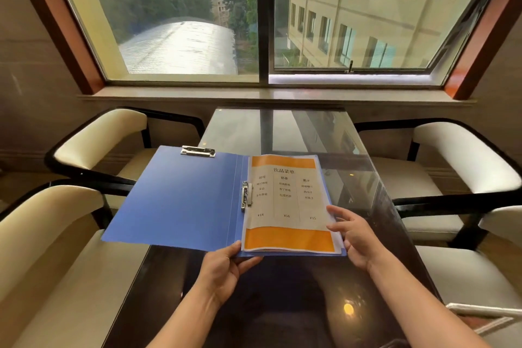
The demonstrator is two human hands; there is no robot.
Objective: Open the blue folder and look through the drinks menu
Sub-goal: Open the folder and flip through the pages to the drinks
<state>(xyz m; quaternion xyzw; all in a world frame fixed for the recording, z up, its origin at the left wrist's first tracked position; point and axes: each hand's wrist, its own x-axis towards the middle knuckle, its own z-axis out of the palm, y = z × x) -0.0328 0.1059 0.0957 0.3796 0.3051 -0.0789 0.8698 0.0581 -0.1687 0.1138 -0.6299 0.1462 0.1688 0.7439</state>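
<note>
My left hand point(226, 265) is pinching the open folder point(180, 198) by its near edge. The menu point(288, 195) is lying just ahead of my fingers, long axis pointing away. My right hand point(356, 237), nearer, is gripping its right edge.

My blue folder point(180, 200) is open flat before me.
Cover spread left; the orange-banded drinks menu point(288, 203) faces up on its right half.

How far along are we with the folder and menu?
Done: the blue folder lies open, the drinks menu showing. In hand: the left hand grips the folder's near edge; the right hand holds the menu's right edge. Left: looking through any pages beneath.
</note>
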